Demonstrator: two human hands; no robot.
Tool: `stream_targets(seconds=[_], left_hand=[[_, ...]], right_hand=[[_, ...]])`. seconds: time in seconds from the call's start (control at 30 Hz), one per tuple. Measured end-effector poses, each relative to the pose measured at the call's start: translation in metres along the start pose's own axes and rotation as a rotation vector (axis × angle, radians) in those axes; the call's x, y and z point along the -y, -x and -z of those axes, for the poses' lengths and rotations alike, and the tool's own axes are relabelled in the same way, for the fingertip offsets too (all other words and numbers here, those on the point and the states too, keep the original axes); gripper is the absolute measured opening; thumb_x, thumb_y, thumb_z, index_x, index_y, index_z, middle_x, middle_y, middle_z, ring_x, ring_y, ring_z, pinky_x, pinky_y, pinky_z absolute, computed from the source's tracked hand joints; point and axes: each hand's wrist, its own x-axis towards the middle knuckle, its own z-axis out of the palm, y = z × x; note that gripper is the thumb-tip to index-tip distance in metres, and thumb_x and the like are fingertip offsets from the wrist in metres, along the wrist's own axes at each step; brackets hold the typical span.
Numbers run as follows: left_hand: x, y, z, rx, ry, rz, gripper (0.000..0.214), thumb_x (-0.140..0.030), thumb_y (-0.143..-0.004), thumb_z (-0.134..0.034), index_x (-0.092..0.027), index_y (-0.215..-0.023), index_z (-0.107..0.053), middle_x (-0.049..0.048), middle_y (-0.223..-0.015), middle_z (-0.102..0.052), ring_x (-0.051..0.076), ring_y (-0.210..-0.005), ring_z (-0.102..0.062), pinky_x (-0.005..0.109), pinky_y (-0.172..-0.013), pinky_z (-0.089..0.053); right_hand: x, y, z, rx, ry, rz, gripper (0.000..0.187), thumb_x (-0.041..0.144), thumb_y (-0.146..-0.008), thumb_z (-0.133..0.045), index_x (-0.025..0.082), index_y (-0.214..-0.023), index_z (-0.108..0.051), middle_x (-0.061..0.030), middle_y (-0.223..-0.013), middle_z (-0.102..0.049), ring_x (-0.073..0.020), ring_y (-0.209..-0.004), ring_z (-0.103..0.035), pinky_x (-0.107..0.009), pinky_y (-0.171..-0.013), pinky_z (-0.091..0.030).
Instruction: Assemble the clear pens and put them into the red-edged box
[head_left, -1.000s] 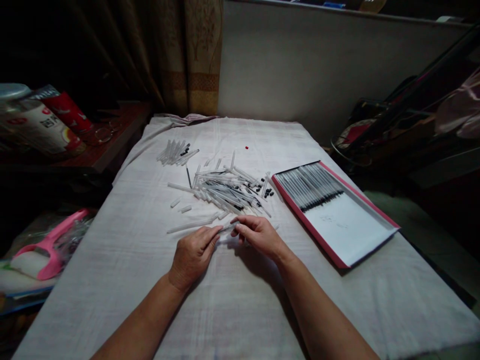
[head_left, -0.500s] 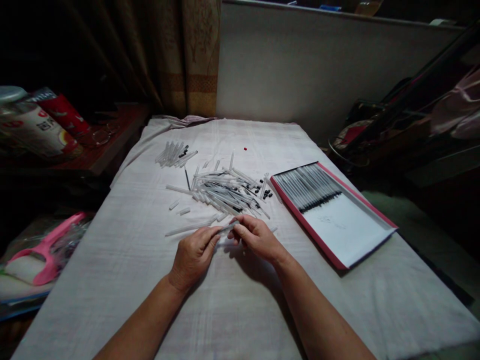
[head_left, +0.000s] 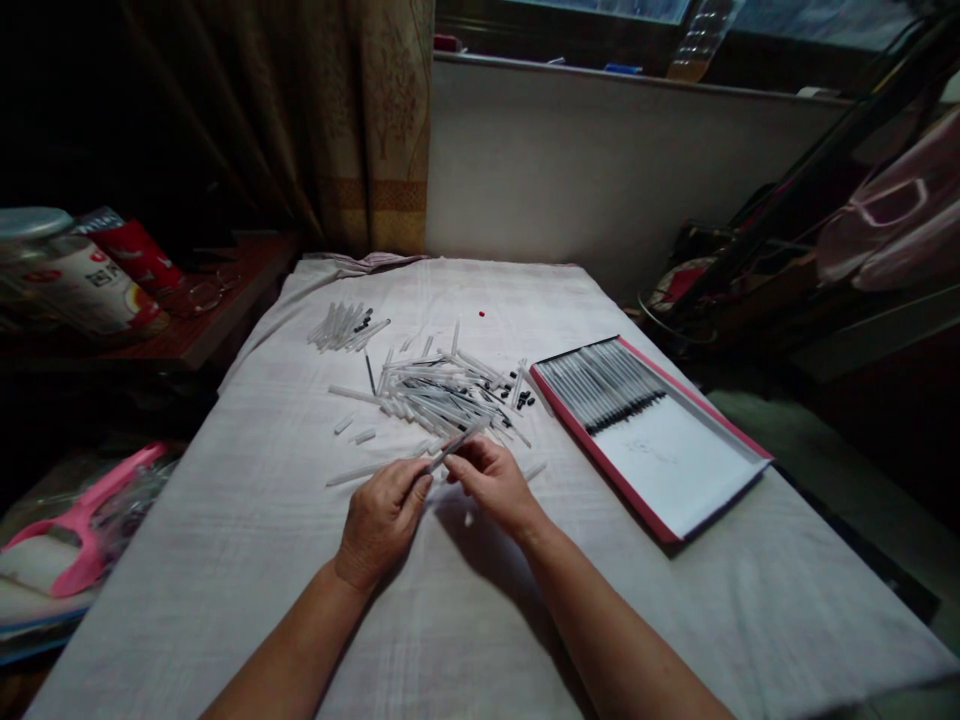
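My left hand (head_left: pixel 384 516) and my right hand (head_left: pixel 491 482) meet over the white cloth, both pinched on one clear pen (head_left: pixel 454 447) that slants up to the right between them. Just beyond lies a loose pile of clear pen barrels and black parts (head_left: pixel 439 392). A single barrel (head_left: pixel 367 470) lies on the cloth left of my left hand. A smaller bunch of barrels (head_left: pixel 343 328) sits further back on the left. A red-edged white tray (head_left: pixel 675 470) at the right holds a row of finished pens (head_left: pixel 600 383).
The cloth-covered table (head_left: pixel 480 620) ends at a wall behind. A side shelf at the left carries a jar (head_left: pixel 60 275) and a red packet (head_left: pixel 139 255). A pink tool (head_left: pixel 82 520) lies low on the left. Dark clutter and a pink bag (head_left: pixel 892 240) fill the right.
The pen between my hands has tilted from nearly flat to slanting up-right. My view has lifted, so the window ledge shows above the wall and everything sits lower in the picture.
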Motion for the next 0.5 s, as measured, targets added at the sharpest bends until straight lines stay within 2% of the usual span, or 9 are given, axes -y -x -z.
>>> stream_targets(seconds=[0.07, 0.13, 0.2, 0.3, 0.33, 0.4, 0.5], left_hand=[[-0.002, 0.0, 0.0, 0.025, 0.031, 0.013, 0.025, -0.03, -0.095, -0.051, -0.019, -0.114, -0.063, 0.0077, -0.1, -0.073, 0.018, -0.088, -0.07, 0.029, -0.08, -0.056], [-0.003, -0.001, 0.001, 0.049, 0.057, 0.044, 0.029, -0.031, -0.094, -0.052, -0.019, -0.118, -0.062, 0.0069, -0.098, -0.073, 0.017, -0.084, -0.07, 0.028, -0.077, -0.056], [-0.001, 0.0, 0.002, 0.054, 0.061, 0.063, 0.027, -0.03, -0.094, -0.051, -0.019, -0.116, -0.063, 0.0061, -0.096, -0.073, 0.016, -0.083, -0.07, 0.027, -0.074, -0.056], [0.003, 0.0, 0.001, 0.039, 0.042, 0.065, 0.023, -0.03, -0.094, -0.05, -0.019, -0.108, -0.067, 0.0063, -0.097, -0.074, 0.018, -0.087, -0.071, 0.027, -0.076, -0.056], [0.004, 0.0, 0.001, 0.033, 0.037, 0.068, 0.023, -0.03, -0.094, -0.05, -0.019, -0.106, -0.067, 0.0065, -0.097, -0.074, 0.018, -0.088, -0.071, 0.027, -0.076, -0.057], [0.007, 0.0, -0.001, 0.025, 0.034, 0.085, 0.024, -0.031, -0.094, -0.05, -0.02, -0.105, -0.068, 0.0064, -0.097, -0.075, 0.019, -0.087, -0.072, 0.028, -0.076, -0.057], [0.009, 0.0, -0.003, 0.029, 0.039, 0.123, 0.024, -0.031, -0.094, -0.051, -0.02, -0.104, -0.069, 0.0061, -0.097, -0.075, 0.019, -0.087, -0.072, 0.028, -0.076, -0.057]], right_hand=[[0.009, -0.003, 0.008, -0.039, 0.063, 0.047, 0.032, 0.05, -0.073, -0.067, 0.02, -0.083, -0.061, -0.0014, -0.072, -0.064, -0.0142, -0.062, -0.06, -0.022, -0.046, -0.041], [0.025, -0.011, 0.032, -0.133, 0.155, 0.105, 0.033, 0.05, -0.078, -0.061, 0.02, -0.088, -0.061, -0.0033, -0.076, -0.067, -0.0156, -0.065, -0.062, -0.023, -0.048, -0.043], [0.043, -0.022, 0.07, -0.255, 0.307, 0.211, 0.035, 0.05, -0.08, -0.058, 0.019, -0.095, -0.063, -0.0048, -0.083, -0.07, -0.0161, -0.066, -0.062, -0.026, -0.053, -0.047], [0.064, -0.039, 0.133, -0.494, 0.715, 0.295, 0.037, 0.045, -0.083, -0.055, 0.016, -0.101, -0.069, -0.008, -0.089, -0.073, -0.021, -0.079, -0.065, -0.033, -0.07, -0.05], [0.068, -0.045, 0.152, -0.55, 0.883, 0.245, 0.036, 0.042, -0.084, -0.055, 0.016, -0.105, -0.07, -0.0084, -0.089, -0.073, -0.0221, -0.081, -0.066, -0.033, -0.072, -0.049], [0.069, -0.053, 0.182, -0.567, 1.231, 0.085, 0.035, 0.038, -0.084, -0.057, 0.019, -0.11, -0.07, -0.0081, -0.09, -0.074, -0.0237, -0.082, -0.067, -0.033, -0.072, -0.047], [0.061, -0.059, 0.207, -0.489, 1.554, -0.096, 0.033, 0.037, -0.086, -0.057, 0.021, -0.113, -0.068, -0.0084, -0.095, -0.074, -0.0257, -0.087, -0.067, -0.033, -0.07, -0.046]])
